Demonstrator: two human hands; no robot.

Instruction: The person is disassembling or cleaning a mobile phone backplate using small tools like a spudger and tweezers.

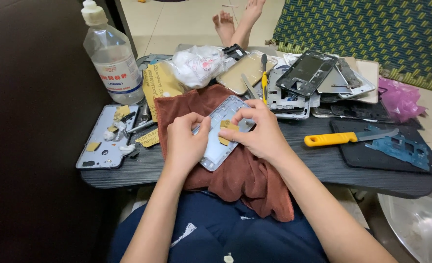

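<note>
My left hand (185, 139) grips the edge of the phone frame (220, 134) lying on the brown cloth (245, 170), while my right hand (257, 129) pinches a sandpaper scrap (227, 131) against it.

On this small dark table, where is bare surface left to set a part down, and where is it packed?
Bare strip: front edge of the table, between the brown cloth and the black mat, below the yellow-handled knife. A narrow gap lies between the cloth and the grey phone frame on the left. The back is crowded with stacked phone parts.
</note>
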